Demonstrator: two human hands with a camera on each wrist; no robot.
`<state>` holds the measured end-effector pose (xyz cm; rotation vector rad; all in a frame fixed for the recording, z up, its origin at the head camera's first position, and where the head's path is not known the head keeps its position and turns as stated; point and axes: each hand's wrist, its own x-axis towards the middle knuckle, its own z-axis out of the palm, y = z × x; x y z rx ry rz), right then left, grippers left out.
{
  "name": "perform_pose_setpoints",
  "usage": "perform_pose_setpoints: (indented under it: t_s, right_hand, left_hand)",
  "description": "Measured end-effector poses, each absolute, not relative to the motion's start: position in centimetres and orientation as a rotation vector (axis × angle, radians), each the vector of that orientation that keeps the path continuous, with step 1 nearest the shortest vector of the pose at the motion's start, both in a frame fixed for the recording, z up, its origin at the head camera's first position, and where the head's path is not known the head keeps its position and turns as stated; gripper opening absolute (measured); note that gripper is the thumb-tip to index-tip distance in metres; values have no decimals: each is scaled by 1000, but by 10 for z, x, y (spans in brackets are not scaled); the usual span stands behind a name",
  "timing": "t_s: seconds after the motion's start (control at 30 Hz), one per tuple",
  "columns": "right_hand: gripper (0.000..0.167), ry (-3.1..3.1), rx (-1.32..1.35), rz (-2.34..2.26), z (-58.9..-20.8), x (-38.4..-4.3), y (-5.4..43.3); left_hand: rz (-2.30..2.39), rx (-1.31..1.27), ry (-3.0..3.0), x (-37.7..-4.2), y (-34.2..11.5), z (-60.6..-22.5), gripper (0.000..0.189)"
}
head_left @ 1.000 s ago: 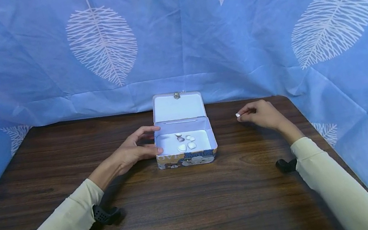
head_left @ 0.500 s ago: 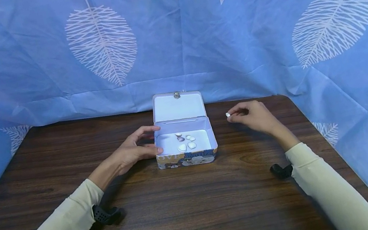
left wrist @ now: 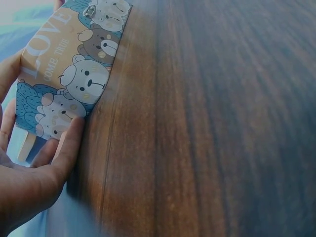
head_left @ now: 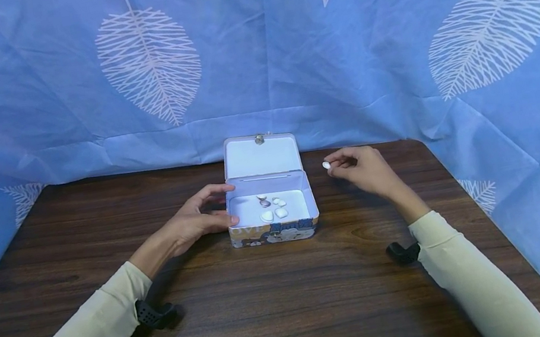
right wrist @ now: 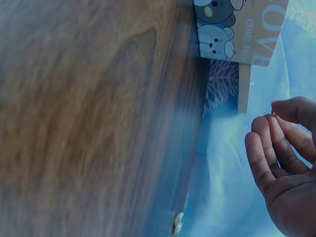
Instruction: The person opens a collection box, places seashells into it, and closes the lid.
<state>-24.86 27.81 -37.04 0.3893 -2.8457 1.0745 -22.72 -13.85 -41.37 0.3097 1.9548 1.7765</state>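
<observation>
An open tin box [head_left: 276, 233] with cartoon bears on its outside stands near the middle of the table, its lid tipped back. My left hand [head_left: 197, 214] holds the box by its left end, fingers and thumb spread around that side. Several small shells, among them a white shell [head_left: 267, 216] and a darker shell [head_left: 265, 203], lie on the box floor. To the right of the box, my right hand [head_left: 365, 171] pinches a small white shell [head_left: 326, 164] between thumb and fingertips, raised over the table. In the right wrist view, the fingers mostly hide that shell.
The dark wooden table [head_left: 274, 312] runs back to a blue curtain [head_left: 251, 63] printed with white leaves. Another pale shell [right wrist: 177, 223] lies by the table's edge in the right wrist view. A metal clasp [head_left: 259, 140] sits on the raised lid's top edge.
My right hand has moved left toward the box, carrying the pinched white shell. The left hand and the box have stayed in place.
</observation>
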Motion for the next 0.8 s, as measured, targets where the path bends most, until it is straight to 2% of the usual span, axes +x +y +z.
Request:
perform_pose_setpoints:
  t_s: [0.8]
  right_hand:
    - [27,-2806,499,1162,-360,-240,231]
  left_hand:
    - [1773,286,1950,-228,-138,-412,83]
